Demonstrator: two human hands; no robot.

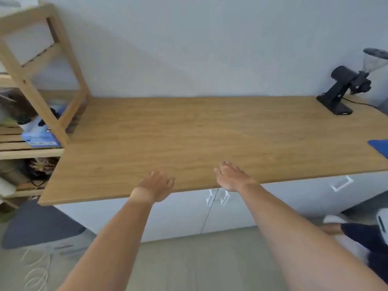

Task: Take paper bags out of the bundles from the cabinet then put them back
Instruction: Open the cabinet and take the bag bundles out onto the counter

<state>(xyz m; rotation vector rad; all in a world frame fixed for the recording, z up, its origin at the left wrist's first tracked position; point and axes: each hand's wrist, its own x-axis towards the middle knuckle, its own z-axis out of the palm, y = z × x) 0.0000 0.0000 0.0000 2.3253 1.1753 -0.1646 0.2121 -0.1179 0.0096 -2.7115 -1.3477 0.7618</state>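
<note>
A white cabinet (pixel 180 215) stands under a long wooden countertop (pixel 199 133); its two middle doors are closed, with white handles (pixel 217 197) side by side. My left hand (pixel 156 186) and my right hand (pixel 233 177) reach forward over the countertop's front edge, above those handles. Both hands hold nothing; the right's fingers are stretched out, the left's hang loosely curled. No paper bags or bundles are in sight.
A black coffee grinder (pixel 346 89) with a cable stands at the back right of the countertop. A blue cloth (pixel 380 144) lies at the right edge. A wooden shelf unit (pixel 42 80) with clutter stands at the left. A grey seat (pixel 39 225) and white cable lie on the floor.
</note>
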